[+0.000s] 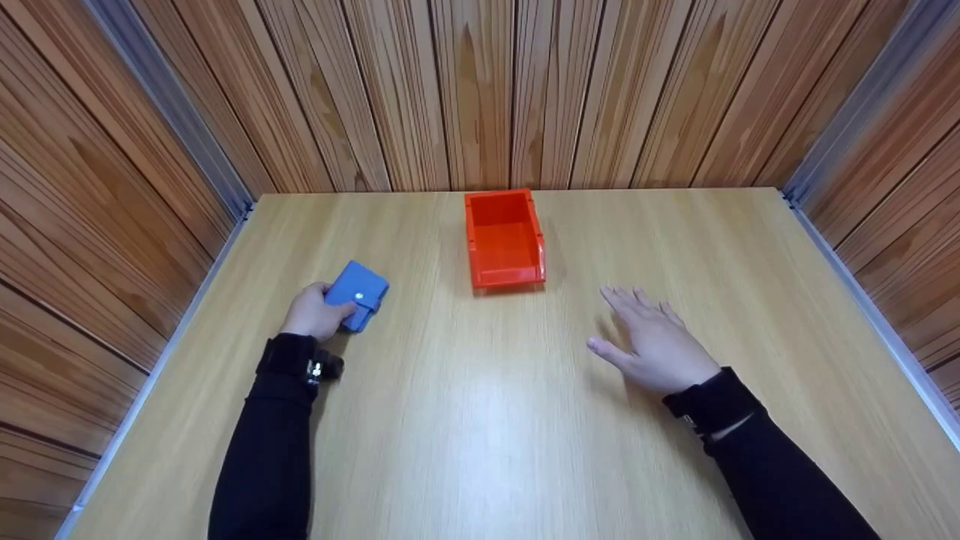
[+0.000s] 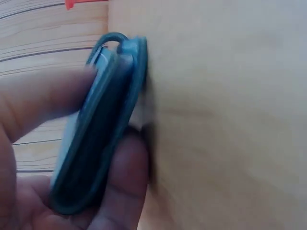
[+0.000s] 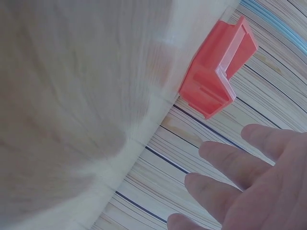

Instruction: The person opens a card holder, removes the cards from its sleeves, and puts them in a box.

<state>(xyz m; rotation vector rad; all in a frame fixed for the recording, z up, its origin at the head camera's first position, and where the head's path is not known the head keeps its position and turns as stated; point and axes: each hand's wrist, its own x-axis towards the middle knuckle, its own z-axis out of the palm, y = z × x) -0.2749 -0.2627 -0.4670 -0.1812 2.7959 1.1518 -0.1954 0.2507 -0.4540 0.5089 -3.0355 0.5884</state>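
Observation:
My left hand (image 1: 315, 311) pinches a small blue wallet (image 1: 358, 291) at the left of the table, thumb on its top face near the snap strap and fingers beneath. In the left wrist view the folded wallet (image 2: 96, 129) appears edge-on, its strap looping over the far end, close over the tabletop. My right hand (image 1: 660, 345) is over the right side of the table, palm down, fingers extended and thumb spread, holding nothing. The right wrist view shows its fingers (image 3: 235, 165) straight and apart from the red bin.
An open-fronted red plastic bin (image 1: 506, 240) stands at the back middle of the wooden table (image 1: 465, 420), between the hands and close to the wood-panelled back wall (image 1: 480, 90). Panelled walls with metal edging border both sides.

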